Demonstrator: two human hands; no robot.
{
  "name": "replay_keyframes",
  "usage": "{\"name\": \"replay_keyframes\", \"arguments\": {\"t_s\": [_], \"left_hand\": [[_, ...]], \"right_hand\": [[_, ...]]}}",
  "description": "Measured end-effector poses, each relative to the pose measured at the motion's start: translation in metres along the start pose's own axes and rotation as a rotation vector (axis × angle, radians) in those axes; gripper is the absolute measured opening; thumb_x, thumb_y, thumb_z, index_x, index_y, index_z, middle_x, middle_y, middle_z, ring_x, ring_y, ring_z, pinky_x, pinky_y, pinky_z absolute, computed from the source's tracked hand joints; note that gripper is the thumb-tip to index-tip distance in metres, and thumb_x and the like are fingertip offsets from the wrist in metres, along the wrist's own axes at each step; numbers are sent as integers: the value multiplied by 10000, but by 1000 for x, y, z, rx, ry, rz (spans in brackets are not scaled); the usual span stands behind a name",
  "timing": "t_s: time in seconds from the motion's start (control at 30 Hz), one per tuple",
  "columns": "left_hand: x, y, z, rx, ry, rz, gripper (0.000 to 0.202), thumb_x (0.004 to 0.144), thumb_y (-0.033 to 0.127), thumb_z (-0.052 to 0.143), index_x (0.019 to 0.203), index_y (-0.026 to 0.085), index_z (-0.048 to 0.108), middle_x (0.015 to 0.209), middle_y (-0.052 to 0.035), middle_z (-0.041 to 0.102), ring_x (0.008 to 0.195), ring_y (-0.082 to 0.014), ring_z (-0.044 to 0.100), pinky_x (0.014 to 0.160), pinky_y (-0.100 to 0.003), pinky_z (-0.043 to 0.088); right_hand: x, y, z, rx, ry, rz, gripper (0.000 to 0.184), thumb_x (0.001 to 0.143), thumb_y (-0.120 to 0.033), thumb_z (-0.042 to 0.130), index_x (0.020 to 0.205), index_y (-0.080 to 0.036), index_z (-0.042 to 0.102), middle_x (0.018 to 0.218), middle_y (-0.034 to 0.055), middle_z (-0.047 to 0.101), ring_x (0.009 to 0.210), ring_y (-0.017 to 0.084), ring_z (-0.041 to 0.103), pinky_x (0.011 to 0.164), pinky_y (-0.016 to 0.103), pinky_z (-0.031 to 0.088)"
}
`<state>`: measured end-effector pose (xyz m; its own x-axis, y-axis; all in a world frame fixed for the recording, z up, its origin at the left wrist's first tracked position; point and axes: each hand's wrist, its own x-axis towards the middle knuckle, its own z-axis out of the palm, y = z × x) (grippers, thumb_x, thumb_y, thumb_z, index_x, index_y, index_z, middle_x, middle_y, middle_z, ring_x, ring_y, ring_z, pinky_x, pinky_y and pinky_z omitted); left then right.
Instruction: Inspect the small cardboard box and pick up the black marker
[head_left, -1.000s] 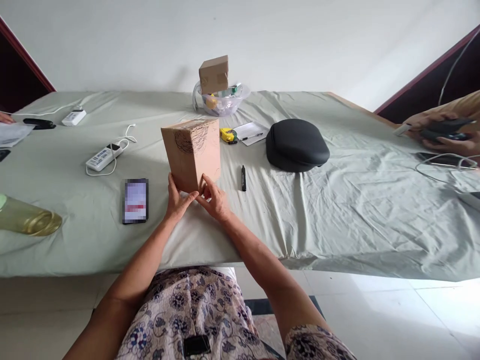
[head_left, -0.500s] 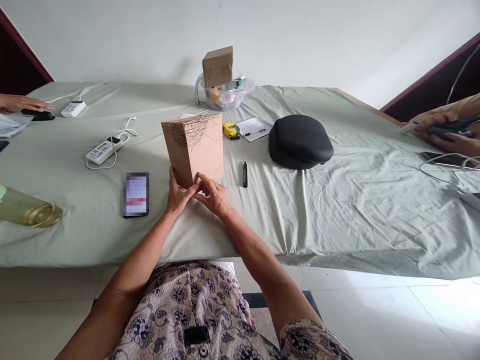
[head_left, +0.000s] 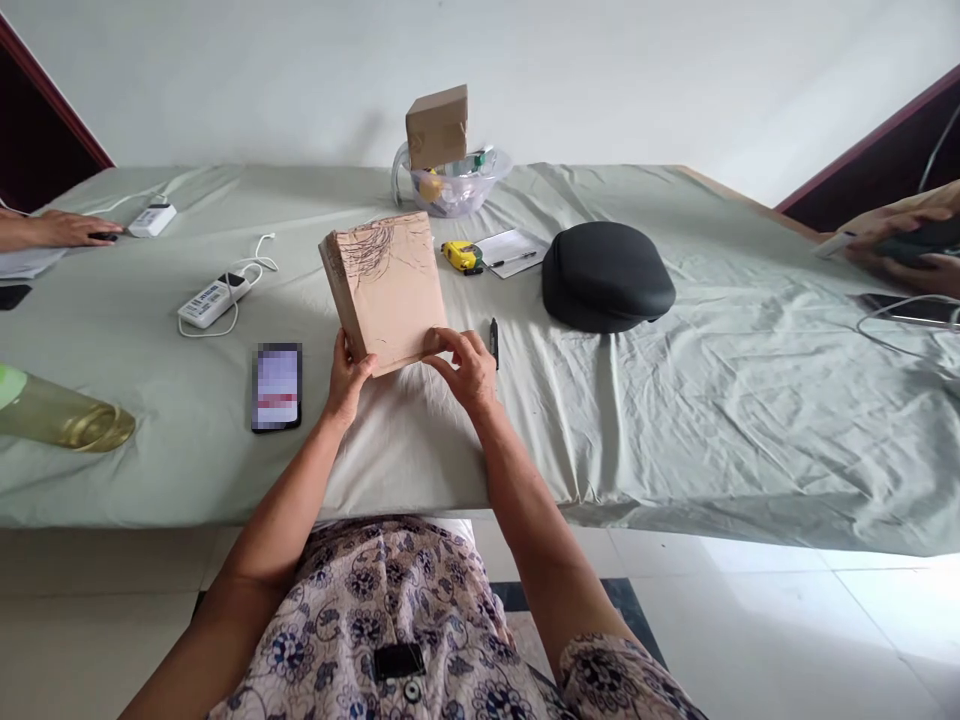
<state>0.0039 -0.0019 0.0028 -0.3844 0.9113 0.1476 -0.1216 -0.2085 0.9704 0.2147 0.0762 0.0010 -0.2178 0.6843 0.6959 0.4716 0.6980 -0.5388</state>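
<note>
A brown cardboard box (head_left: 397,295), scribbled with dark lines near its upper edge, is tilted between my hands over the cloth. My left hand (head_left: 350,380) grips its lower left corner, thumb on the front face and fingers along the side. At the lower right corner, my right hand (head_left: 466,372) pinches the edge between thumb and fingers. Just behind the right hand lies a black marker (head_left: 494,343), partly covered by it. Left of the box a phone (head_left: 277,388) with a blurred screen rests on the table.
A yellow tape measure (head_left: 461,256), a white paper (head_left: 517,262) with a pen and a black case (head_left: 607,277) lie beyond. Farther back, a clear basin (head_left: 457,195) carries a smaller box (head_left: 437,127). Power strips (head_left: 214,300) and a bottle (head_left: 67,410) are left. Other people's hands show at both sides.
My right hand has moved right, from beside my left hand to the box's lower right corner. The box has turned and leaned back, so its scribbled broad face shows more.
</note>
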Motion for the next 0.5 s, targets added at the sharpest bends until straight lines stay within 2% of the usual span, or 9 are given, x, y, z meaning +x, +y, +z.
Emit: {"name": "replay_keyframes", "arguments": {"t_s": [0.13,0.23,0.37,0.5], "left_hand": [[1,4,-3,-9,3,-49,931,662,719,798,1440,291,515,1266,-79,657,1164,-276,639,734,-297,555],[0,6,-4,-31,-15,-80,838,696,732,762,1387,299,571,1327,-72,651,1183,-275,633,708,-283,549],[-1,6,-3,-48,-28,-103,800,766,779,677,1411,321,559,1468,-75,597,1304,-301,583,779,-311,562],[-1,4,-2,-51,3,-85,867,778,871,575,1474,358,505,1596,-75,494,1466,-318,465,992,-414,543]], "right_hand": [[4,8,-3,108,56,77,541,842,-689,709,1204,-287,702,980,43,694,674,144,626,667,319,599],[5,8,-3,248,24,112,493,876,-683,667,1161,-282,696,944,30,704,721,148,662,669,303,602],[3,2,-1,337,31,150,429,904,-650,648,1071,-257,695,855,9,688,723,137,663,677,286,588],[3,-5,-1,374,-6,185,452,872,-678,669,973,-237,668,819,5,680,714,133,653,668,281,574]]}}
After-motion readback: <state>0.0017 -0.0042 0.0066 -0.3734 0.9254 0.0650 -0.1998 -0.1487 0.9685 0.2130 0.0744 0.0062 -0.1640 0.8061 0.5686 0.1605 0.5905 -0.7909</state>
